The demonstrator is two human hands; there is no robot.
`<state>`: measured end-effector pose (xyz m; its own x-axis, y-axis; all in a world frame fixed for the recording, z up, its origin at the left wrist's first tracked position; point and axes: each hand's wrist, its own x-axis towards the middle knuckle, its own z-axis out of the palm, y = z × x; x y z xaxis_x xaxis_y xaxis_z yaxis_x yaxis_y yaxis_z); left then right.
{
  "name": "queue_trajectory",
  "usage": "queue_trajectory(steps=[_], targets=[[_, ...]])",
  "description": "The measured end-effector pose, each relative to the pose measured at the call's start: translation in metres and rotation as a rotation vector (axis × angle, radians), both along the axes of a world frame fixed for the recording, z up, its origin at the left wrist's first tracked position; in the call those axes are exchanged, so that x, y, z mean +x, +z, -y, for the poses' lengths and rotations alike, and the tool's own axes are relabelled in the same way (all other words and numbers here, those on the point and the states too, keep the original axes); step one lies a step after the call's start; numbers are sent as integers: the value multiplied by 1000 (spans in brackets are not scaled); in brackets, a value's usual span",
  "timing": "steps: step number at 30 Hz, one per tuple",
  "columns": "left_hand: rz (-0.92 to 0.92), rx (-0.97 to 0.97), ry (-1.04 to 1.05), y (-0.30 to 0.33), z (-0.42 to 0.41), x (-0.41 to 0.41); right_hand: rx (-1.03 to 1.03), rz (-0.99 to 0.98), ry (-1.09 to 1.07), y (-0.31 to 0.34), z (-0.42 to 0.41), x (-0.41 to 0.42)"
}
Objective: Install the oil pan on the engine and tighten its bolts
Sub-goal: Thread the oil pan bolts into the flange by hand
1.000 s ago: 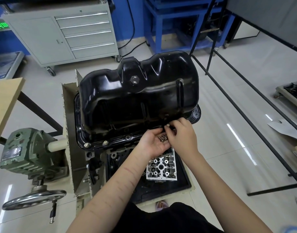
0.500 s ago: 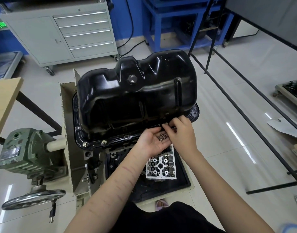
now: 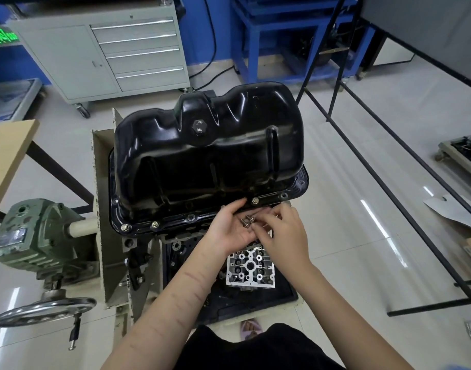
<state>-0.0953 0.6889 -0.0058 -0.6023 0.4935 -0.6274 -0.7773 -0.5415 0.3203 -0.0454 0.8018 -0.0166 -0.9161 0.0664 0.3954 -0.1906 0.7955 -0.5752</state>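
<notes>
A glossy black oil pan (image 3: 207, 158) sits upside down on the engine, which is mounted on a beige stand (image 3: 102, 182). Three bolts show in its near flange: two at the left (image 3: 125, 227) and one (image 3: 254, 200) just above my hands. My left hand (image 3: 229, 225) is cupped palm up below the flange and holds several loose bolts (image 3: 246, 221). My right hand (image 3: 285, 231) reaches into that palm, its fingers on the bolts; whether it pinches one is hidden.
A green gearbox (image 3: 34, 236) with a handwheel (image 3: 45, 311) sits at the stand's left. A cylinder head (image 3: 251, 268) lies in a black tray (image 3: 282, 297) below my hands. A grey drawer cabinet (image 3: 109, 52) stands behind, black frame rails (image 3: 389, 166) to the right, a wooden tabletop (image 3: 7, 153) at left.
My right hand has come off the pan's flange, where a bolt now sits, and moved back down to the bolts in my left palm. The left hand stays cupped.
</notes>
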Motion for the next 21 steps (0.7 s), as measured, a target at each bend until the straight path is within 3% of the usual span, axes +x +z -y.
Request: queue_trajectory(steps=[7,12,21], targets=[[-77,-21,-28,1,-7,10,-69,114,11,-2,-3,-1],[-66,3,-6,4,-18,18,-167,77,-18,0,-13,0],[-54,11,3,5,-42,17,-56,-6,7,2,-33,-1]])
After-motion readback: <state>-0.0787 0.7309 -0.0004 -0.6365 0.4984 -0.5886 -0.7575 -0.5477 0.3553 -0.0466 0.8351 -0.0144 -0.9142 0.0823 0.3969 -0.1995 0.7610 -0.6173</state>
